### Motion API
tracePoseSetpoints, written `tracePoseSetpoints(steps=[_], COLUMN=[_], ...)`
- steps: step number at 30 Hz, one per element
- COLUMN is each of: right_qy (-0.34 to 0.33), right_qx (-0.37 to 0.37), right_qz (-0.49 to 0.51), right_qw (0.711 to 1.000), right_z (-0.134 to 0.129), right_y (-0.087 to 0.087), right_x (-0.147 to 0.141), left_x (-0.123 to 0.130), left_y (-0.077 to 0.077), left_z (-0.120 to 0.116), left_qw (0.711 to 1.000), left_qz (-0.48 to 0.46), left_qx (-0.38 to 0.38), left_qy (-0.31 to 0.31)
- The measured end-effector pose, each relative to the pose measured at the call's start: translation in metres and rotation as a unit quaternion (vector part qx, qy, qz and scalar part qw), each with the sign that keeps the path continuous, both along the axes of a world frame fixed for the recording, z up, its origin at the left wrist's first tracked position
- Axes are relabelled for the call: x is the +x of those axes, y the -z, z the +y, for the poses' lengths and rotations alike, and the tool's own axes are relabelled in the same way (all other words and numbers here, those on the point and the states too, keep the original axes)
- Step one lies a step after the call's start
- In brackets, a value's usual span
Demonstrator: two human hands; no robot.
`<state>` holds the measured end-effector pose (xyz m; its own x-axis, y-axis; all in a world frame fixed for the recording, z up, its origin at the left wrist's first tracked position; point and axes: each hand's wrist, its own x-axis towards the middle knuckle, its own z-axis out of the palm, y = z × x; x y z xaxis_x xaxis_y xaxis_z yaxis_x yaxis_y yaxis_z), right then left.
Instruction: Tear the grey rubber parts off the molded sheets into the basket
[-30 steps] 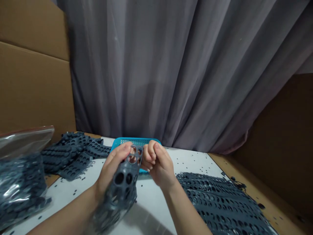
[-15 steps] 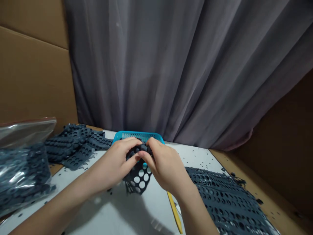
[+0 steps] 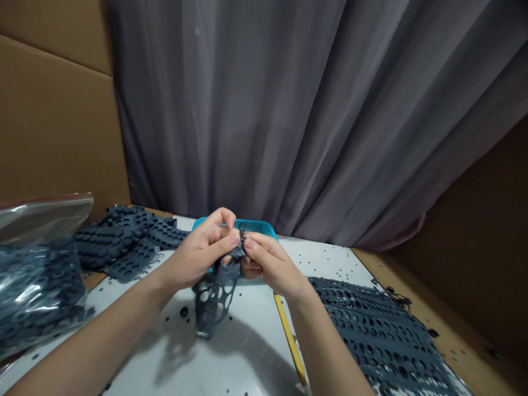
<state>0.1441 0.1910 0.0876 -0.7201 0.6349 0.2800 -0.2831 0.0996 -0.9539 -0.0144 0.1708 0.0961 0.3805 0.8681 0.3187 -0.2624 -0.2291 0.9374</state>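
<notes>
Far L, a clear zip bag (image 3: pixel 39 280) stuffed w/ dark grey rubber sheets sits at the table edge, w/ a cardboard panel (image 3: pixel 53 121) behind it. Next along, a heap of studded rubber sheets (image 3: pixel 124 242) lies at the back of the white table (image 3: pixel 264 352), and small black rubber bits (image 3: pixel 183 312) are scattered over the top. L hand (image 3: pixel 202 250) is near centre, thumb and index pinched tight on the top end of a holed grey rubber strip (image 3: pixel 216 294), other fingers loosely curled. The strip hangs btwn and below both hands, just above the table, in front of a blue plastic tray (image 3: pixel 251 225). R hand (image 3: pixel 268 261) pinches the same end from the other side, rest of fingers curled in. Just by R wrist, a yellow stick (image 3: pixel 291 341) lies on the table. Far R, a punched grey rubber sheet (image 3: pixel 371 335) lies spread flat. Grey curtain (image 3: pixel 247 110) hangs behind it all.
</notes>
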Motion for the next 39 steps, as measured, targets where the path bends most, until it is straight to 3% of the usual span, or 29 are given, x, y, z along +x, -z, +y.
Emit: tracePoseSetpoints(steps=[2, 5, 9, 12, 14, 16, 18, 20, 22, 24, 27, 31, 33, 39], right_qy=[-0.064, -0.121, -0.131, -0.092, -0.012, 0.124, 0.254, 0.325, 0.35, 0.358, 0.361, 0.373, 0.356, 0.233], right_qx=[-0.066, -0.112, -0.14, -0.09, -0.008, 0.093, 0.194, 0.282, 0.347, 0.384, 0.41, 0.438, 0.436, 0.412], right_qz=[0.078, 0.143, 0.249, 0.273, 0.205, 0.104, -0.02, -0.138, -0.222, -0.266, -0.301, -0.346, -0.356, -0.294], right_qw=[0.993, 0.976, 0.949, 0.953, 0.979, 0.982, 0.948, 0.892, 0.841, 0.809, 0.782, 0.741, 0.746, 0.83], right_z=[0.001, 0.002, 0.006, 0.003, -0.002, -0.009, -0.015, -0.019, -0.02, -0.021, -0.024, -0.027, -0.025, -0.011], right_y=[0.004, 0.011, 0.016, 0.007, -0.003, -0.013, -0.018, -0.019, -0.016, -0.014, -0.015, -0.018, -0.018, -0.013], right_x=[-0.002, -0.007, -0.01, -0.006, 0.0, 0.007, 0.011, 0.012, 0.008, 0.004, -0.001, -0.001, 0.001, 0.009], left_x=[0.007, 0.015, 0.016, 0.011, 0.008, 0.005, 0.003, 0.002, 0.001, 0.0, -0.001, 0.0, 0.0, -0.005], left_y=[0.005, 0.01, 0.007, -0.001, -0.005, -0.007, -0.006, -0.006, -0.005, -0.005, -0.006, -0.01, -0.012, -0.013], left_z=[0.002, 0.002, -0.002, -0.005, -0.005, -0.004, -0.004, -0.004, -0.006, -0.009, -0.012, -0.012, -0.012, -0.008], left_qw=[0.991, 0.972, 0.962, 0.977, 0.992, 0.991, 0.976, 0.961, 0.953, 0.953, 0.959, 0.964, 0.969, 0.983], left_qz=[-0.12, -0.206, -0.229, -0.187, -0.116, -0.025, 0.066, 0.145, 0.197, 0.219, 0.222, 0.195, 0.172, 0.132], left_qx=[-0.057, -0.105, -0.141, -0.102, -0.034, 0.019, 0.054, 0.079, 0.096, 0.093, 0.077, 0.052, 0.037, 0.006], left_qy=[0.017, 0.035, 0.043, 0.013, -0.046, -0.133, -0.202, -0.223, -0.209, -0.185, -0.16, -0.171, -0.171, -0.129])
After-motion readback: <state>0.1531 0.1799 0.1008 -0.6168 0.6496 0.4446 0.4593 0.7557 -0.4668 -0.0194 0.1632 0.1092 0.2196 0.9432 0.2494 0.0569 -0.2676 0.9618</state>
